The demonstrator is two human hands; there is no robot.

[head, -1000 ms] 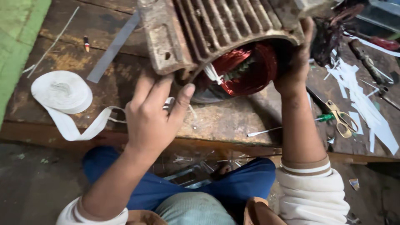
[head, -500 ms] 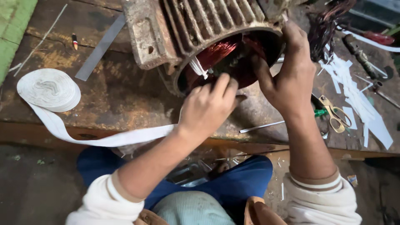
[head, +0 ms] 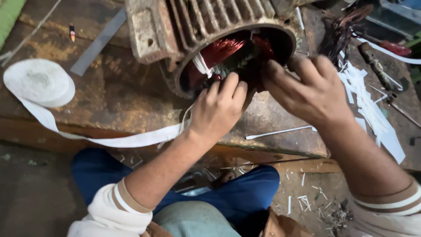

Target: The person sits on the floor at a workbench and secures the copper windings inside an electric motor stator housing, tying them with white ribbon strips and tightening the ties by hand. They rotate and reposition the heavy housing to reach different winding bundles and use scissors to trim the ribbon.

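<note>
A rusty finned motor housing [head: 188,26] lies on its side on a worn workbench [head: 114,94], its open end facing me with red copper windings [head: 221,48] inside. My left hand [head: 219,109] is closed at the lower rim of the opening, gripping white cloth tape [head: 131,140] that trails left to a roll [head: 39,82]. My right hand [head: 307,90] reaches in from the right, fingers curled on the windings at the rim. A short white tape end [head: 201,65] hangs inside the opening.
White paper strips [head: 372,109] and a screwdriver [head: 377,66] lie at the right. A grey flat strip [head: 98,41] lies behind the roll. A tangle of dark wire [head: 340,30] sits beside the motor. Scraps litter the floor [head: 315,206] by my knees.
My left hand has moved from the bench edge up to the motor's opening, pulling tape off the roll. My right hand has shifted from the rim's far side toward the windings.
</note>
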